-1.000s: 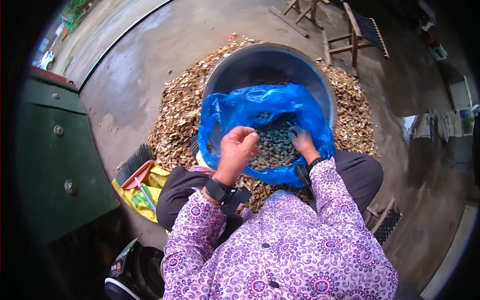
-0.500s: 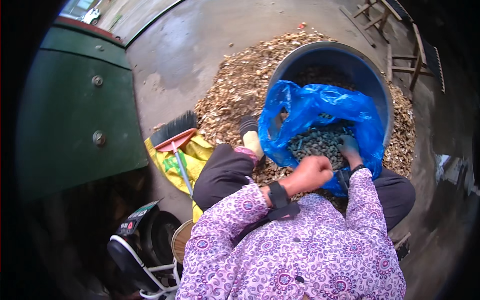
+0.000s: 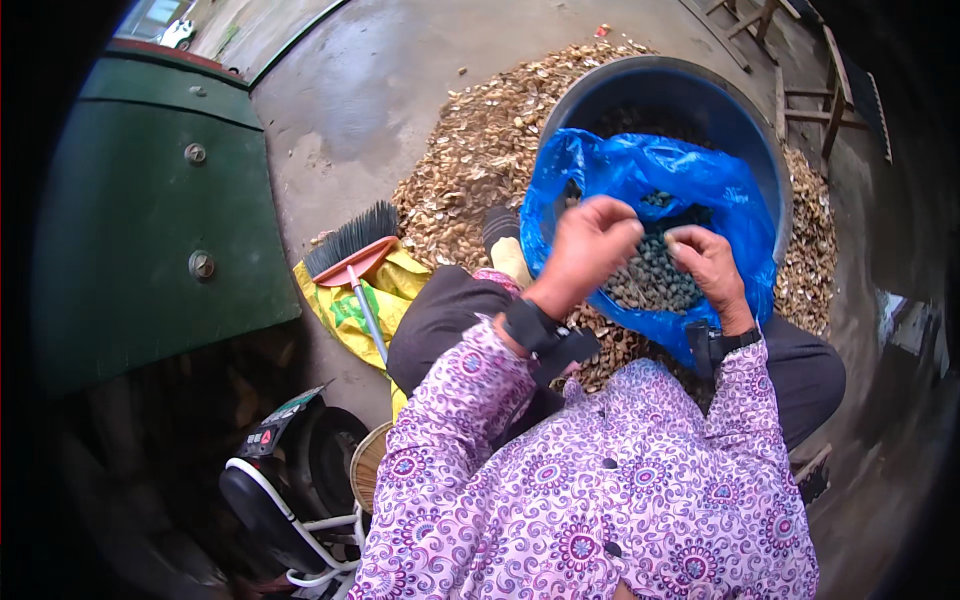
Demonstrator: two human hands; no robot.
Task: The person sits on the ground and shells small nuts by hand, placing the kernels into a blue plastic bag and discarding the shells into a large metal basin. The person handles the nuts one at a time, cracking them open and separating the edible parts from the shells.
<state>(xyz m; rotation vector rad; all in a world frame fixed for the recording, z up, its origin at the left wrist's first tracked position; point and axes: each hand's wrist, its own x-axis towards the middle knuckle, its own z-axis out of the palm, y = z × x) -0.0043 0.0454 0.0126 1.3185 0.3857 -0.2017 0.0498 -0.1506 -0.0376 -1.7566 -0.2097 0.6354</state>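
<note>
My left hand (image 3: 594, 248) is raised over the left part of an open blue plastic bag (image 3: 690, 165), its fingers curled and pinched together. Facing it, my right hand (image 3: 712, 268) also has thumb and fingertips pressed together above the bag. Anything in either pinch is too small to make out. Below the hands, many small rounded grey-brown pieces (image 3: 648, 285), which look like shellfish, fill the bag. The bag lies across the near rim of a large tilted blue tub (image 3: 745, 115), whose inside is dark.
Brown shell-like pieces (image 3: 470, 150) are heaped around the tub. To the left, a broom (image 3: 350, 250) lies on a yellow sack (image 3: 340, 310), near a green metal panel (image 3: 170, 220). Wooden frames (image 3: 820, 110) stand at the far right. A round woven item (image 3: 370, 465) is beside my left arm.
My right hand has come up out of the pieces in the bag and now pinches above them. My left hand has moved up and slightly left.
</note>
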